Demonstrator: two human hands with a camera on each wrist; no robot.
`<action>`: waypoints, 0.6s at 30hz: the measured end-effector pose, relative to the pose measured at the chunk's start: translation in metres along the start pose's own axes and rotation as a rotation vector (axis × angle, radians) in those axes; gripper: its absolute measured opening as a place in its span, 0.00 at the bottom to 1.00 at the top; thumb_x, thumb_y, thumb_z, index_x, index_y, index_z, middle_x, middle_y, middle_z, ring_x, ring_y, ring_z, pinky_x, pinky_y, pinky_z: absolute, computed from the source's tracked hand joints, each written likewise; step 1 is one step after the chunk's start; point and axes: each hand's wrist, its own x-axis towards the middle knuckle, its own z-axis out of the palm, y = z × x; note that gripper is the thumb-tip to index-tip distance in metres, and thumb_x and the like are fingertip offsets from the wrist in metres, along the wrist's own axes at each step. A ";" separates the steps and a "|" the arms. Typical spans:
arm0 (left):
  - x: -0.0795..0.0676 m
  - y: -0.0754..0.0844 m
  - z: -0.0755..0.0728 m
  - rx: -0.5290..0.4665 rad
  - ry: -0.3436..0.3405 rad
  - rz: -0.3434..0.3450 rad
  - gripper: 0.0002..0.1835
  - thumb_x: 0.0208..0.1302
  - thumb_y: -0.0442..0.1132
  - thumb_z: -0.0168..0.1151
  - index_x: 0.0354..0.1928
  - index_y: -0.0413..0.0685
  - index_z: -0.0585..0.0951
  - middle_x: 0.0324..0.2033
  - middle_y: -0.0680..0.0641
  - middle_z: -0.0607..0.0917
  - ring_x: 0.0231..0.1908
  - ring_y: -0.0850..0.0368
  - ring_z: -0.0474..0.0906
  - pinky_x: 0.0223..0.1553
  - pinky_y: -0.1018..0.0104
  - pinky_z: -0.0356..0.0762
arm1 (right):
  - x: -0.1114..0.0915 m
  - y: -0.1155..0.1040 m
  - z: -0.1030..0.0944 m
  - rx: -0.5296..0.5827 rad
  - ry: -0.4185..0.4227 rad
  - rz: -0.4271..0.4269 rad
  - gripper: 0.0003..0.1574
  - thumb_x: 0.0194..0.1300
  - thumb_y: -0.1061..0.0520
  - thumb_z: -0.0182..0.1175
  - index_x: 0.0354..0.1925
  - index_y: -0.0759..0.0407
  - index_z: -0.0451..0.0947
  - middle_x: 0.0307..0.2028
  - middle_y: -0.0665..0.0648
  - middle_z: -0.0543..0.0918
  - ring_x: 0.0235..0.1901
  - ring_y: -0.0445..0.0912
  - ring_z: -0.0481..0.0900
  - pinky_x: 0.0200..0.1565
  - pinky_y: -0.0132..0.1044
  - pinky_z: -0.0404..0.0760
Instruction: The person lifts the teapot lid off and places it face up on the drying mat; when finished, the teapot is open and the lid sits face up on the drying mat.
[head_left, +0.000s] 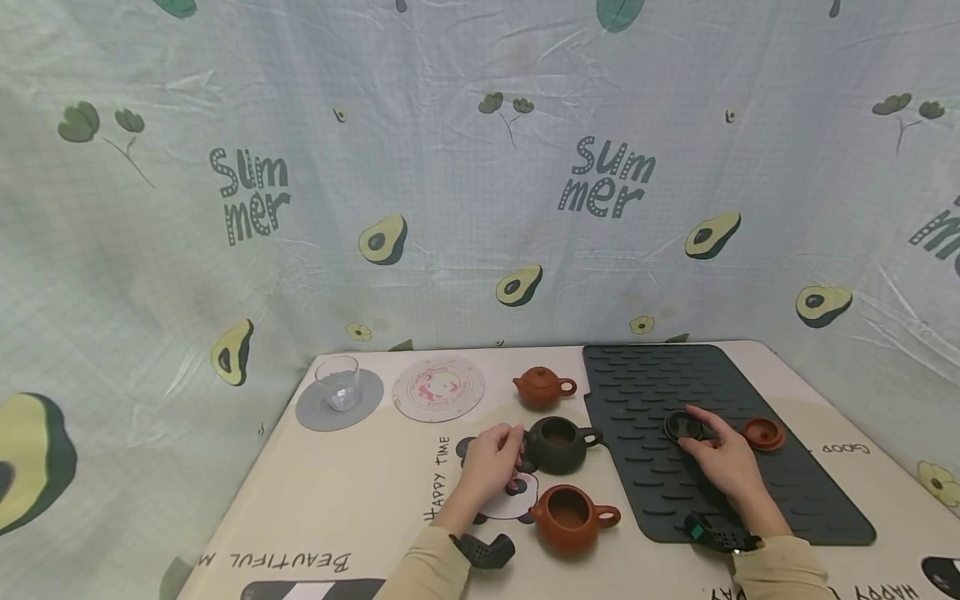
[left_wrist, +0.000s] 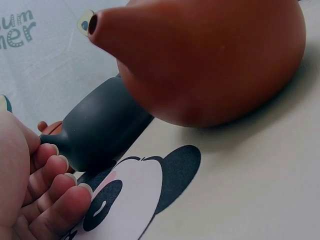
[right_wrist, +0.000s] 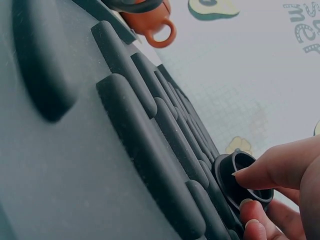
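My left hand [head_left: 493, 458] is at the spout of the dark teapot [head_left: 557, 445], which stands without its lid. In the left wrist view its thumb and curled fingers [left_wrist: 60, 200] meet at the spout's tip. On the dark ridged mat [head_left: 637, 483], my right hand [head_left: 723, 458] pinches a black teapot lid [right_wrist: 250, 172] by its raised rim, thumb on one side and fingers on the other. The lid lies with its underside up. To the right of that hand is a reddish-brown lid [head_left: 763, 434], also upturned.
A lidless reddish-brown teapot [head_left: 567, 533] stands nearest me, beside my left wrist. Behind the dark one is a smaller lidded teapot [head_left: 540, 388]. At the back left, a glass cup [head_left: 341, 385] sits on a grey round mat [head_left: 311, 412], next to a patterned round mat [head_left: 438, 390].
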 end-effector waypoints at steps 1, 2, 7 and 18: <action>0.000 0.000 0.000 -0.001 0.001 0.000 0.21 0.80 0.52 0.52 0.32 0.45 0.79 0.20 0.53 0.78 0.16 0.60 0.74 0.19 0.66 0.77 | 0.000 0.000 0.000 0.000 0.000 0.000 0.38 0.70 0.58 0.63 0.74 0.58 0.65 0.17 0.52 0.71 0.16 0.44 0.67 0.22 0.37 0.66; 0.000 0.000 0.000 -0.002 0.002 0.000 0.21 0.80 0.52 0.52 0.32 0.45 0.79 0.20 0.53 0.78 0.16 0.60 0.74 0.19 0.65 0.77 | 0.000 0.000 0.000 -0.001 0.000 0.001 0.38 0.70 0.58 0.63 0.74 0.58 0.65 0.17 0.52 0.70 0.16 0.44 0.67 0.22 0.37 0.66; 0.000 0.000 0.000 -0.003 0.003 0.005 0.20 0.79 0.52 0.53 0.32 0.45 0.79 0.20 0.52 0.78 0.16 0.60 0.74 0.19 0.65 0.77 | 0.000 -0.002 0.000 0.006 -0.008 0.026 0.39 0.70 0.58 0.63 0.75 0.58 0.64 0.16 0.50 0.69 0.16 0.44 0.66 0.22 0.37 0.65; 0.000 0.000 0.000 0.003 0.006 0.011 0.21 0.80 0.51 0.53 0.31 0.46 0.78 0.20 0.52 0.78 0.16 0.60 0.74 0.19 0.65 0.77 | -0.001 -0.003 0.000 -0.002 -0.034 0.046 0.40 0.71 0.58 0.60 0.77 0.58 0.61 0.16 0.50 0.70 0.16 0.45 0.67 0.24 0.38 0.66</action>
